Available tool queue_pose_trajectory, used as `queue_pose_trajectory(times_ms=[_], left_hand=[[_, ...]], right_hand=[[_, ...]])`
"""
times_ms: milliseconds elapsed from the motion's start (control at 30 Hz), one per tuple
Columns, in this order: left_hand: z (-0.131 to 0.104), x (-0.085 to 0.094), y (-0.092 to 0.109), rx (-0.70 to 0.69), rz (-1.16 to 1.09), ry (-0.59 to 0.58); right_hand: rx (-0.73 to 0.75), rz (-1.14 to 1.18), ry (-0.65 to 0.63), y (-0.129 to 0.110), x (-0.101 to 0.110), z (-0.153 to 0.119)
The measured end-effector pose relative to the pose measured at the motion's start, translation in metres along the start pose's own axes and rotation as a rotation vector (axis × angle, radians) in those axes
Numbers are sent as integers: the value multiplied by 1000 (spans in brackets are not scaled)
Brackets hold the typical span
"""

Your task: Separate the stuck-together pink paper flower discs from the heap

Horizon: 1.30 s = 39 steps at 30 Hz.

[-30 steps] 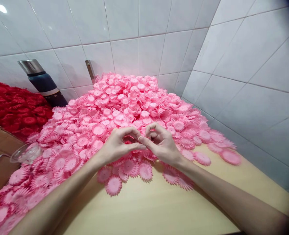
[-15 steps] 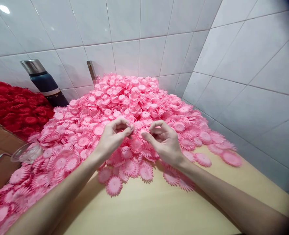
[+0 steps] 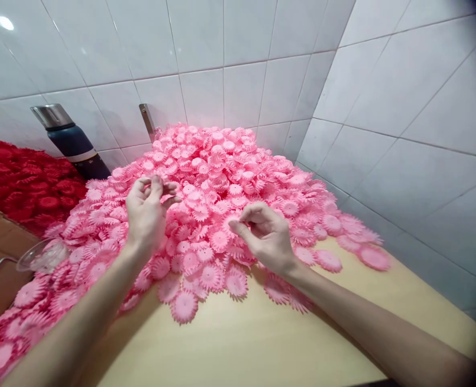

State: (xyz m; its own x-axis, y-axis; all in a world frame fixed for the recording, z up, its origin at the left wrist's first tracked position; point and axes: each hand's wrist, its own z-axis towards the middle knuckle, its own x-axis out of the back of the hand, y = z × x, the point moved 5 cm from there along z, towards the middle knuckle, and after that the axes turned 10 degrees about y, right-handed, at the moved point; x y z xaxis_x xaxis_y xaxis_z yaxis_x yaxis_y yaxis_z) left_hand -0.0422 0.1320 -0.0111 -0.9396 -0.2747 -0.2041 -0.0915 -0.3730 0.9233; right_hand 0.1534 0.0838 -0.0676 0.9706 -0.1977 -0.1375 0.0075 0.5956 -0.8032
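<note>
A large heap of pink fringed fabric discs (image 3: pixel 209 161), shaped like flat flowers with a small hole in the middle, rises in front of me. Over its left part, my left hand (image 3: pixel 147 209) is turned up with fingers bent and apart; nothing shows in it. My right hand (image 3: pixel 268 236) hovers at the front of the heap, thumb and forefinger brought together in a pinch. Whatever might be between those fingertips is too small to make out. A loose pink disc (image 3: pixel 184 307) lies on the table near the front edge of the heap.
The pale wooden table (image 3: pixel 238 344) meets white tiled walls (image 3: pixel 383 150). At the left stand a dark blue flask (image 3: pixel 74 142), a red heap of similar pieces (image 3: pixel 24 183), a cardboard box (image 3: pixel 0 247) and a clear plastic bowl (image 3: pixel 42 257). A metal strip (image 3: pixel 146 119) leans against the wall.
My left hand has moved left, away from the right hand, and its fingers have spread and turned upward. My right hand stays in nearly the same place, still pinched.
</note>
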Motion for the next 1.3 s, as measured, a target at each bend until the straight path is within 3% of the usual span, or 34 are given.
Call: queue_pose_trajectory(times_ms=[100, 300, 533, 600, 867, 1033, 1133, 1300], left_hand=[[7, 3, 0, -68, 190, -70], [-12, -13, 0, -246, 453, -236], [-37, -35, -1, -202, 452, -712], [-43, -38, -5, -195, 482, -800], [-46, -36, -24, 42, 426, -851], [-43, -35, -25, 145, 241, -798], [-41, -33, -23, 163, 189, -752], [-44, -32, -20, 135, 239, -784]], right_hand=[[-89, 15, -74, 8, -5, -2], [-127, -7, -65, 12, -3, 1], [-120, -12, -69, 8, -2, 2], [-110, 17, -71, 6, -3, 2], [-145, 44, -113, 3, -5, 1], [-155, 71, -131, 6, -6, -1], [-154, 52, -148, 7, -5, 0], [-156, -11, -115, 11, -2, 3]])
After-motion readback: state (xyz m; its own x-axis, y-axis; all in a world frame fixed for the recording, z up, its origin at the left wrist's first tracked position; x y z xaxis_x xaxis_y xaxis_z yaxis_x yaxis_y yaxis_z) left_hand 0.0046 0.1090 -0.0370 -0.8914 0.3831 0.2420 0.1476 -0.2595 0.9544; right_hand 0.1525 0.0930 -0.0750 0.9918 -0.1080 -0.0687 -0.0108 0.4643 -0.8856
